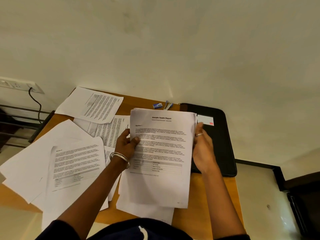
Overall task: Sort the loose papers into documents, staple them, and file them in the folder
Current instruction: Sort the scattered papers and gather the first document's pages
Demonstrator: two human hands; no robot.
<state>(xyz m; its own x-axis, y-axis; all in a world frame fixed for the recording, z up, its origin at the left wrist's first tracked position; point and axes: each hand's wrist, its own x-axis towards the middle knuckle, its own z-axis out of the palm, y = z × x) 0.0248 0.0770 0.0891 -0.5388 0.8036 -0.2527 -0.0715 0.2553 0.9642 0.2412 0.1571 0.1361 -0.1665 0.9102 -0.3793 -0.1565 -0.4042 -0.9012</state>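
A stack of white sheets headed "Sample Health Report" [161, 153] is held up over the wooden table [204, 196]. My left hand [125, 144] grips the stack's left edge, thumb on the front page. My right hand [202, 148] lies along its right edge with fingers straight. Loose printed papers [76, 163] are spread over the table's left half, and another sheet [93, 104] lies at the far left corner. A black folder [220, 135] with a white label lies at the right. A blue stapler [168, 105] sits at the far edge.
A small blue staple box [157, 105] lies next to the stapler. The table stands against a pale wall, with a socket and black cable [34, 99] at the left. A dark metal rack [20, 125] stands left of the table. Pale floor lies to the right.
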